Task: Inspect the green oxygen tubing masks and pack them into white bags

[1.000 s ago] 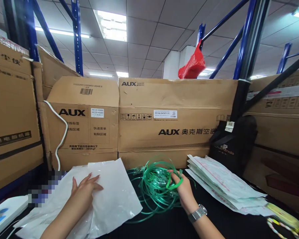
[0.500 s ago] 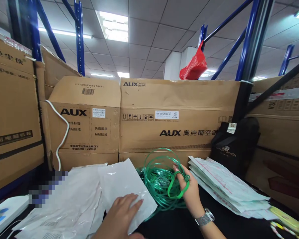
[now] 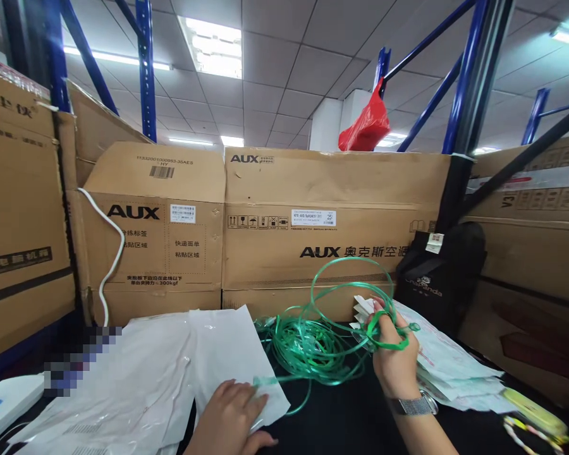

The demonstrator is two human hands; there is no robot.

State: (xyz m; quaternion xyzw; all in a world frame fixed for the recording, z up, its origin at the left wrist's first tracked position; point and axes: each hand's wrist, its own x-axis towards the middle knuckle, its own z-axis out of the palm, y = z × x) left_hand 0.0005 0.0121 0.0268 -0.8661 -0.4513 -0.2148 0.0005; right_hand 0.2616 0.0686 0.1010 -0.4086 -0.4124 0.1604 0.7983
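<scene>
My right hand (image 3: 397, 354), with a metal watch at the wrist, is closed round a few loops of shiny green plastic cord (image 3: 353, 260) and a brighter green strip. These loops stand up above a tangled coil of the same cord (image 3: 308, 344) on the black tabletop. My left hand (image 3: 234, 411) lies palm down on the lower edge of a white plastic mailing bag (image 3: 232, 341), fingers stretched and thumb apart. One strand of the cord runs from the coil towards the left fingertips; whether it touches them I cannot tell.
More white bags (image 3: 123, 373) lie at the left, beside a white power strip (image 3: 14, 401). Pale printed bags (image 3: 455, 360), a black bag (image 3: 436, 278) and a yellow case (image 3: 535, 411) are at the right. Cardboard boxes (image 3: 260, 240) wall off the back.
My right hand has moved to the right and pulled loops of green cord up and away from the coil. My left hand stays on the white bag; a strand now lies near its fingertips.
</scene>
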